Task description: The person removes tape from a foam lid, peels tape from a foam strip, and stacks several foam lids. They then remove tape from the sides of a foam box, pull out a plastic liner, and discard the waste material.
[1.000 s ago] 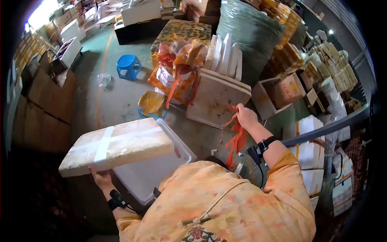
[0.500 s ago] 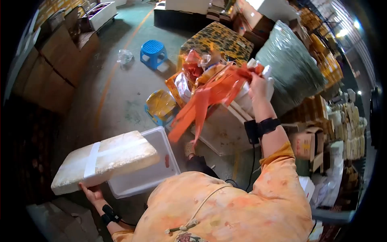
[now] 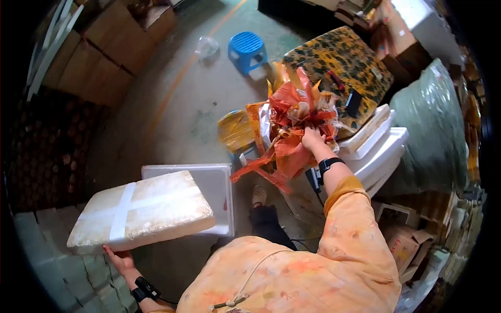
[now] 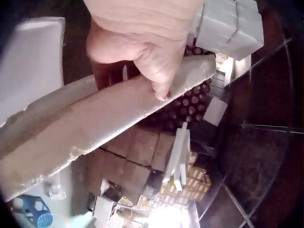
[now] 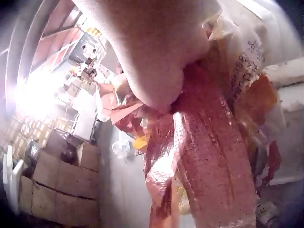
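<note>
In the head view my left hand holds a foam box lid by its near edge, white tape crossed over its top. The left wrist view shows the thumb against one face of the lid, the fingers on the other side. The lid overlaps a white foam box on the floor. My right hand reaches into a heap of torn red-orange plastic. Up close in the right wrist view, it grips a crumpled red plastic strip; the fingertips are hidden.
A blue stool and a clear plastic bag are on the floor ahead. Beyond the heap is a patterned surface bearing a dark phone-like object. White foam lids lean right of the heap, near a green wrapped bundle.
My right hand has carried the red plastic strips from the low right up onto the heap and pressed down there. The left hand still holds the lid. The head view has swung right.
</note>
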The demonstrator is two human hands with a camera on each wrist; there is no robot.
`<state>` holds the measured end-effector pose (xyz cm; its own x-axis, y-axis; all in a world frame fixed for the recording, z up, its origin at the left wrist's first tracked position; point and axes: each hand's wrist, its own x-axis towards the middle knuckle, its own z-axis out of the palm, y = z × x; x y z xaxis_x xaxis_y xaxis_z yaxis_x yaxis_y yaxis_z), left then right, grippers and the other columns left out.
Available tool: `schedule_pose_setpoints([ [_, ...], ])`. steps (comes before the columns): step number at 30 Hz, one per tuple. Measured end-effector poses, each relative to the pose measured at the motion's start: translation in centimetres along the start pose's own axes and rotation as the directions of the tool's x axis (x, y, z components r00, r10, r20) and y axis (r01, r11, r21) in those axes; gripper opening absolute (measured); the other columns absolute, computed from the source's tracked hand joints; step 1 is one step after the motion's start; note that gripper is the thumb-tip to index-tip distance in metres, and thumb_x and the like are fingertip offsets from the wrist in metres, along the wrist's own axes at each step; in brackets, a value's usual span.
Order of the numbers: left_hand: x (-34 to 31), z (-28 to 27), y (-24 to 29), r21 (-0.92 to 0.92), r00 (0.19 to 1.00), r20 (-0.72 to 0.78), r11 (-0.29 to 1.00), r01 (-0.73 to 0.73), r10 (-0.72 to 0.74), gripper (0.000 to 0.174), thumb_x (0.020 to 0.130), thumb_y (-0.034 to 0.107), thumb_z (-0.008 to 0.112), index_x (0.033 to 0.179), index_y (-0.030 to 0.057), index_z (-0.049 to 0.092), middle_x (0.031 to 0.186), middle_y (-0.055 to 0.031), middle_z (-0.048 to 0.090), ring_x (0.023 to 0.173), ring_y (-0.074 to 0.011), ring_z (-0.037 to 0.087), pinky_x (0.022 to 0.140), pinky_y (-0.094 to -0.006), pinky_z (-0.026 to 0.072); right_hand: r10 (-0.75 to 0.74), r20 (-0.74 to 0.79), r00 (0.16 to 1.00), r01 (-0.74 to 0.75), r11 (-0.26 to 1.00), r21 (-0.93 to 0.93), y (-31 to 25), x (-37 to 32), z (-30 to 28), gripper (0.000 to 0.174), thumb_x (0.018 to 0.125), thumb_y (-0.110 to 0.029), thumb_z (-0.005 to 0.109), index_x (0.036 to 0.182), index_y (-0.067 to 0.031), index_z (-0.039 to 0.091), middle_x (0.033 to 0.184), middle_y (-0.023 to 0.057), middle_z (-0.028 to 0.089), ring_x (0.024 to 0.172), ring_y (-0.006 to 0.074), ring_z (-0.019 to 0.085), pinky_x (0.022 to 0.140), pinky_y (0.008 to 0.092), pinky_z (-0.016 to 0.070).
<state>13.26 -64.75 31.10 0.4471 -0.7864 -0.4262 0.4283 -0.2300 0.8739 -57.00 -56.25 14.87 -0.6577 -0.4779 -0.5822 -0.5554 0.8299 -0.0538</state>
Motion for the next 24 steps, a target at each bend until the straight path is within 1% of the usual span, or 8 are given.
schedule_pose_setpoints([
  [3,0.1,-0.5,0.2,0.055,1.0,0.013,0.998,0.023,-0.024,0.051,0.081,0.047,0.056,0.117,0.0107,0.05,0.113,-0.0021,0.052,0.1,-0.0193,0.048,0.082,-0.0353,0.0406,0.004,0.158,0.987,0.017,0.991,-0.136,-1.1,4.6,2.0,0.055,0.086,-0.024,0.036,0.137,-0.0169,0.018,0.141,0.0057,0.025,0.128,0.0275,0.024,0.102,0.0539,0.0159],
  [4,-0.4,0.0,0.2,0.071,1.0,-0.011,0.997,0.006,-0.006,0.051,0.08,0.047,0.056,0.116,0.0109,0.05,0.112,-0.0018,0.053,0.1,-0.0194,0.048,0.082,-0.0355,0.0407,0.201,0.033,0.979,-0.204,0.956,0.212,-1.0,5.7,3.8,0.054,0.086,-0.027,0.033,0.137,-0.0165,0.018,0.14,0.0079,0.027,0.128,0.0282,0.025,0.104,0.0482,0.0154],
  [8,-2.3,2.6,0.6,0.146,0.997,-0.069,0.989,-0.028,0.039,0.052,0.08,0.048,0.056,0.115,0.0102,0.05,0.111,-0.0018,0.052,0.1,-0.0202,0.047,0.081,-0.0363,0.0402,0.118,0.178,0.977,-0.083,0.978,-0.193,-1.6,9.4,6.9,0.056,0.088,-0.032,0.027,0.138,-0.0105,0.013,0.14,0.0146,0.025,0.129,0.0259,0.025,0.104,0.0419,0.015],
  [13,-2.0,2.7,0.4,0.099,0.997,-0.072,0.994,-0.034,0.042,0.052,0.08,0.047,0.057,0.114,0.0084,0.05,0.113,-0.0024,0.051,0.102,-0.021,0.046,0.086,-0.0373,0.0371,-0.052,0.076,0.996,0.059,0.995,-0.086,-1.9,6.8,2.7,0.05,0.078,-0.021,0.049,0.124,-0.0084,0.038,0.122,0.0197,0.045,0.116,0.0317,0.041,0.092,0.0466,0.0333],
  [15,-0.8,0.9,0.4,0.032,0.999,0.015,0.999,0.029,-0.029,0.053,0.08,0.046,0.058,0.116,0.0091,0.049,0.115,-0.0023,0.05,0.104,-0.0215,0.045,0.088,-0.0372,0.0365,-0.212,-0.464,0.86,0.301,0.945,0.125,1.4,9.2,5.6,0.044,0.072,-0.018,0.056,0.113,-0.0051,0.045,0.108,0.0218,0.053,0.098,0.0392,0.051,0.087,0.0453,0.0398],
  [19,0.4,-0.3,-0.6,-0.092,0.999,-0.032,0.996,0.02,-0.023,0.052,0.079,0.044,0.06,0.116,0.0094,0.048,0.113,-0.002,0.051,0.103,-0.02,0.046,0.087,-0.0351,0.0384,-0.176,-0.179,0.968,0.158,0.981,-0.111,-1.6,-0.3,-2.7,0.062,0.065,-0.031,0.072,0.113,-0.004,0.043,0.116,0.0176,0.048,0.109,0.0339,0.045,0.09,0.0449,0.0375],
  [21,1.2,-1.6,-1.1,-0.162,0.993,0.109,0.985,0.06,-0.043,0.051,0.079,0.044,0.059,0.116,0.0092,0.049,0.113,-0.0021,0.052,0.102,-0.0199,0.047,0.086,-0.0347,0.0397,-0.369,-0.299,0.88,0.359,0.929,-0.09,0.4,-0.6,-2.6,0.065,0.065,-0.031,0.071,0.117,-0.0052,0.041,0.116,0.0174,0.048,0.11,0.0329,0.045,0.091,0.0443,0.037],
  [24,2.0,-2.1,-2.0,-0.272,0.985,0.168,0.959,0.083,-0.038,0.048,0.081,0.043,0.057,0.115,0.0088,0.05,0.113,-0.0025,0.054,0.103,-0.0184,0.049,0.085,-0.0336,0.0411,-0.427,-0.681,0.595,0.336,0.902,-0.272,-1.0,-5.2,-3.9,0.062,0.066,-0.024,0.069,0.117,-0.0043,0.042,0.115,0.0178,0.047,0.108,0.0327,0.046,0.089,0.0404,0.0392],
])
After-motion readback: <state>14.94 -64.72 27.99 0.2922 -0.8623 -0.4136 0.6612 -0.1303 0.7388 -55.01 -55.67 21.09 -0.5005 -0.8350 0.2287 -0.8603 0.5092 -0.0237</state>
